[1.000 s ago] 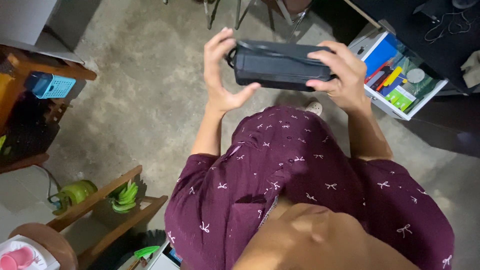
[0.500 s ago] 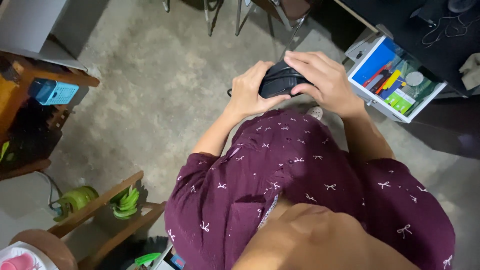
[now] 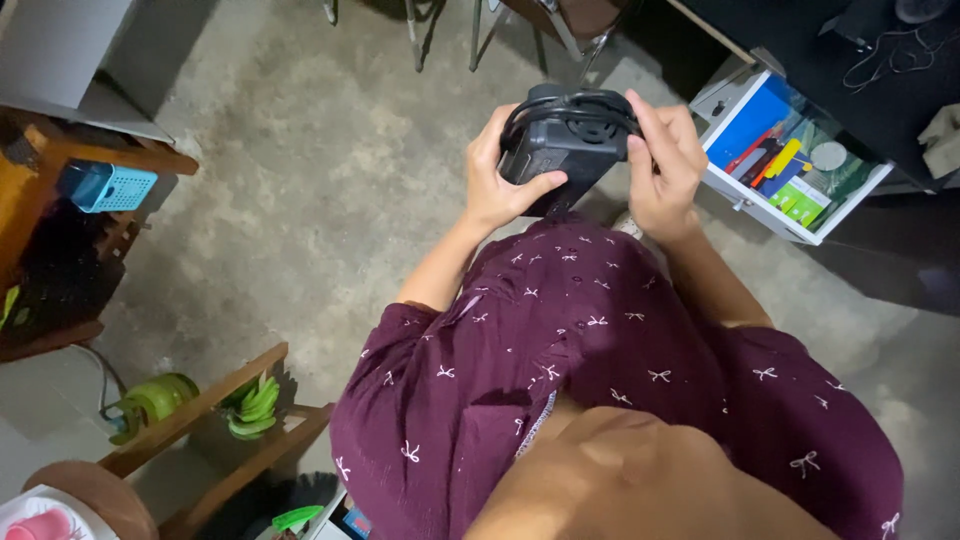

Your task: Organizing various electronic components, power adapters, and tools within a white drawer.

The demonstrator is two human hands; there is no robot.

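Holding a black box-shaped device (image 3: pixel 560 150) end-on toward the camera, at about 12 o'clock of the frame, above the lap and over the concrete floor (image 3: pixel 300 180). Matte dark grey-black casing, blocky, with rounded edges. A black cord or strap (image 3: pixel 560 103) loops across its upper face from 9 to 3 o'clock. The face turned up shows a few small recessed details; too small to tell what they are.

Left hand (image 3: pixel 495 185) grips the device from 9 o'clock: thumb pressed across the lower front face, fingers curled round the far side, only partly visible. Wrist bent back, forearm running down to 7 o'clock.

Right hand (image 3: pixel 665 165) sits at 3 o'clock of the device: fingers close together, tips pressed on the upper right edge by the cord, thumb against the side. Whether it pinches the cord itself, cannot tell. Forearm runs down to 5 o'clock.

Both arms come out of a maroon dress (image 3: pixel 600 380) with small white bow prints, filling the lower centre.

Surroundings: open white drawer (image 3: pixel 755 190) at 2 o'clock, holding pens and coloured packets. Blue perforated basket (image 3: pixel 105 185) on a wooden shelf at 9 o'clock. Green bananas (image 3: pixel 250 405) on a wooden frame at 7 o'clock. Metal chair legs (image 3: pixel 475 25) at 12 o'clock, beyond the device.
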